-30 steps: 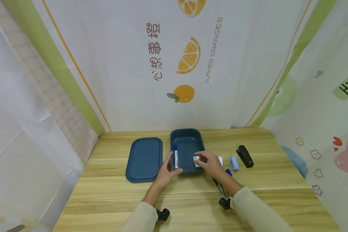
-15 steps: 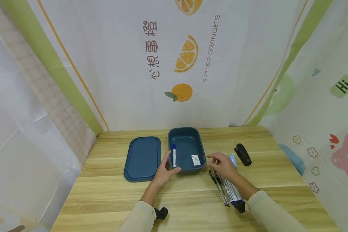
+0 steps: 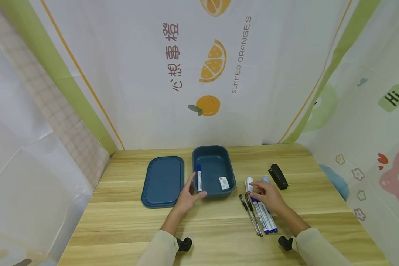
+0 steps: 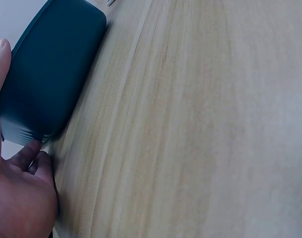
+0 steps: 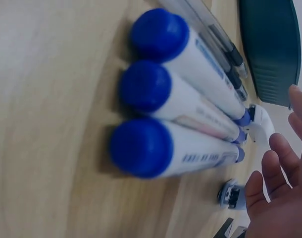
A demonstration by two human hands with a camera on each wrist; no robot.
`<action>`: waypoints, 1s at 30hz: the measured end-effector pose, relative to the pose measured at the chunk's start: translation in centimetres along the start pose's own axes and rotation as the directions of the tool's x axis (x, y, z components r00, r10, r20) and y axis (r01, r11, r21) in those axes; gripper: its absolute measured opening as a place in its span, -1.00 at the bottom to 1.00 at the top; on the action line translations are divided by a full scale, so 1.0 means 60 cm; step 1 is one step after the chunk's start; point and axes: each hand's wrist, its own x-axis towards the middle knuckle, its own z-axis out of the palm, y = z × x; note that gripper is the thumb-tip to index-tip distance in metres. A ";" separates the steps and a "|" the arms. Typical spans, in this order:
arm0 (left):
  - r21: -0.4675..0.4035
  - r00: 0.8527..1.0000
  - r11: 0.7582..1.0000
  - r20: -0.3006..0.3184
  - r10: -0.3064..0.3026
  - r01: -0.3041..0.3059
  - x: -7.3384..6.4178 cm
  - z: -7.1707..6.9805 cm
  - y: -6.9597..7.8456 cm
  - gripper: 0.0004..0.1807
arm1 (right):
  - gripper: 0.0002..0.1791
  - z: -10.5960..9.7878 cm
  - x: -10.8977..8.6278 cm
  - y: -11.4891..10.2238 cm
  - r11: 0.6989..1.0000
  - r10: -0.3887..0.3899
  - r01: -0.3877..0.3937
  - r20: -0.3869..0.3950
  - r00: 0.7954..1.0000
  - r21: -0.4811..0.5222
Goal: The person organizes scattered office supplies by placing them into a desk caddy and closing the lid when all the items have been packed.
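Observation:
My left hand [image 3: 186,197] rests at the near left corner of a dark blue box [image 3: 231,170], thumb by the front rim, fingers along the side. The left wrist view shows its fingertips touching the box's end. Inside the box lie a blue-capped marker [image 3: 200,179] and a small white carton [image 3: 224,183] with a red mark. My right hand [image 3: 270,197] hovers, fingers loosely bent and holding nothing, above white markers with blue ends [image 5: 205,153]. By its fingertips sits a small white rounded object [image 3: 248,184]; a light blue mini stapler [image 3: 265,179] is partly hidden behind it.
A dark blue lid [image 3: 163,181] lies flat left of the box. Two black-gripped pens [image 3: 251,216] lie beside the markers. A black stapler [image 3: 278,176] stands farther right on the wooden table [image 3: 119,221]. Printed cloth hangs behind and at both sides.
My right hand has let go of the white carton, leaving it in the box, and moved right to above the markers. The left hand stays at the box's corner.

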 end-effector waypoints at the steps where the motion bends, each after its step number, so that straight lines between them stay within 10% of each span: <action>1: -0.002 1.000 1.000 0.002 -0.003 0.003 0.000 0.000 0.000 -0.03 | -0.60 -0.001 -0.002 0.002 1.000 0.003 -0.003 0.007 1.000 0.001; 8: 0.019 0.999 1.000 -0.040 -0.002 0.002 0.022 0.005 -0.057 0.00 | -0.56 -0.010 -0.021 0.016 0.998 0.067 -0.068 0.041 0.997 0.007; 23: 0.013 1.000 1.000 -0.022 -0.007 0.007 0.023 0.003 -0.055 0.01 | -0.55 -0.026 -0.053 0.045 0.997 0.073 -0.069 0.130 0.989 -0.031; 30: -0.019 1.000 1.000 0.012 -0.013 0.013 0.010 -0.002 -0.017 0.00 | -0.52 -0.034 -0.062 0.045 0.997 0.068 -0.057 0.234 0.970 -0.055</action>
